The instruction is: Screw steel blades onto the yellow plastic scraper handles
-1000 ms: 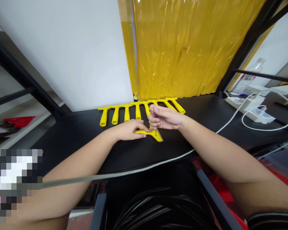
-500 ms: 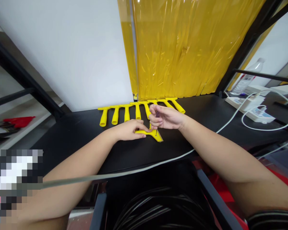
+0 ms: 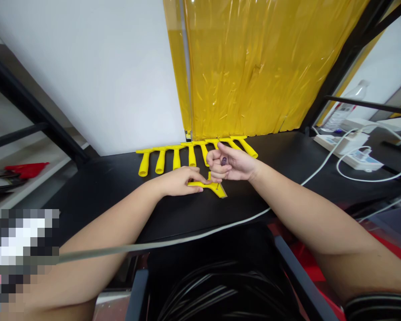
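Observation:
On the black table, a yellow scraper [image 3: 217, 189] with a wide head and a thin see-through strip along its edge lies on its side. My left hand [image 3: 182, 180] is closed round its handle and presses it to the tabletop. Above the head, my right hand [image 3: 230, 164] holds a small screwdriver [image 3: 224, 161] with a dark purple handle, its fingers curled about it and the thumb raised. The thin shaft points down onto a screw in the scraper's head. My fingers hide part of the handle and shaft.
Several more yellow scrapers [image 3: 159, 160] stand in a row along the back, against a white panel [image 3: 87, 71] and a yellow plastic sheet [image 3: 254, 71]. To the right are a power strip [image 3: 350, 154] and a clear bottle [image 3: 344, 107]. A white cable [image 3: 187, 239] crosses in front of me.
My right thumb has lifted away from the index finger, and the screwdriver's handle end now shows in the palm. My left hand and the scraper have stayed still.

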`<control>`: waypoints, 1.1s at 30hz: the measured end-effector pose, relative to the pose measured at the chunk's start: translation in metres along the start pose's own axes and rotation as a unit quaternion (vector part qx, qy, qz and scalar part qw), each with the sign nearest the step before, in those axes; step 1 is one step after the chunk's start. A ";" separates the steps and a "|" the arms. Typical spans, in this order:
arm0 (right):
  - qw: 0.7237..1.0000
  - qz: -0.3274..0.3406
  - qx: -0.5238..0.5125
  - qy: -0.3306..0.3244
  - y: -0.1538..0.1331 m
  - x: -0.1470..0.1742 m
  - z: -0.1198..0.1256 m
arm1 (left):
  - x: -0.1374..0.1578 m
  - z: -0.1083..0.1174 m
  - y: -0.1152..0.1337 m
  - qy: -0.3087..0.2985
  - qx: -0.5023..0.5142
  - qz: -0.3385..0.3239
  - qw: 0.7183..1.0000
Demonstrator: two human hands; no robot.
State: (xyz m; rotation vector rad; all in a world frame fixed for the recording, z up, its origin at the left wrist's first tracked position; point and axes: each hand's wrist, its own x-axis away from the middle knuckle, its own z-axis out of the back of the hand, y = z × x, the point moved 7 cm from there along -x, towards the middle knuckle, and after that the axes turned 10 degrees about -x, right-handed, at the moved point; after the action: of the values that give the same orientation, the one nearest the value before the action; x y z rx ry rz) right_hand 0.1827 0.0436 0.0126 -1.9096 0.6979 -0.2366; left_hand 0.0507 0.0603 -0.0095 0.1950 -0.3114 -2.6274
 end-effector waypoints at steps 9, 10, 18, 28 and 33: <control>0.990 0.092 -0.048 0.096 -0.030 0.008 0.021 | 0.002 0.001 0.003 -0.031 0.012 0.012 0.999; 0.991 0.083 -0.051 0.093 -0.028 0.007 0.024 | 0.002 0.001 0.003 -0.033 0.011 0.014 0.999; 0.996 0.037 -0.061 0.053 -0.010 -0.002 0.023 | 0.002 0.000 0.002 -0.037 0.007 0.015 0.999; 0.997 0.013 -0.023 0.075 -0.003 -0.004 0.023 | 0.001 0.001 0.002 -0.035 0.009 0.010 0.999; 0.999 0.026 -0.004 0.045 -0.005 -0.005 0.019 | 0.003 0.004 0.003 -0.035 0.014 0.010 0.999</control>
State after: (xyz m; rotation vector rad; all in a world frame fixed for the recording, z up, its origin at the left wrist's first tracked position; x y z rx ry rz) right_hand 0.1891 0.0623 0.0093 -1.8960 0.8086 -0.2884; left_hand 0.0487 0.0565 -0.0054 0.1102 -0.3722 -2.6153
